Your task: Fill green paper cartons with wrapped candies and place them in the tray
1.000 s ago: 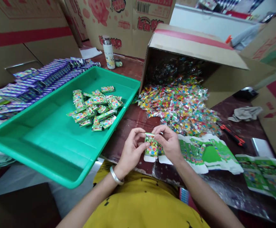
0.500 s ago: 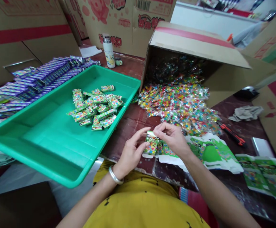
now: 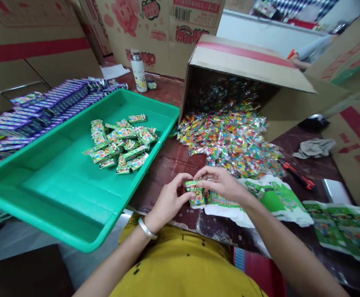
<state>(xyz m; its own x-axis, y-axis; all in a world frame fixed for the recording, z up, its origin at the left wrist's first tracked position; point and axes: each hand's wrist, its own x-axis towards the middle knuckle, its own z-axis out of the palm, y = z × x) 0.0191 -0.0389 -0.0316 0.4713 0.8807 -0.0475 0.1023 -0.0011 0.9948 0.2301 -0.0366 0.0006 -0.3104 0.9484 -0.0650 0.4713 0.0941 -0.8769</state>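
Note:
A small green printed candy box (image 3: 196, 196) is held upright over the table's front edge. My left hand (image 3: 171, 199) grips its left side between thumb and fingers. On its upper right, the fingers of my right hand (image 3: 219, 181) press at the top end, where the white flap no longer shows. Flat green printed cartons (image 3: 279, 202) lie beneath and beside my right wrist. Behind my hands spreads a heap of clear packets of colourful candy (image 3: 229, 140), spilling from a cardboard box (image 3: 245, 57) tipped on its side. Left of my hands, the green tray (image 3: 59, 198) holds several filled green boxes (image 3: 124, 140).
Purple boxes (image 3: 53, 103) stand in rows beyond the tray. A white bottle (image 3: 138, 72) and a small cup (image 3: 151, 84) stand behind it. At right lie a red-black cutter (image 3: 297, 175), a crumpled cloth (image 3: 314, 147) and more flat cartons (image 3: 344, 229). Another person's hand (image 3: 299, 62) shows at the back.
The white flap on top of the candy box has been folded down, and the bottom flap no longer sticks out. My right fingers have closed in on the top. The view has shifted slightly.

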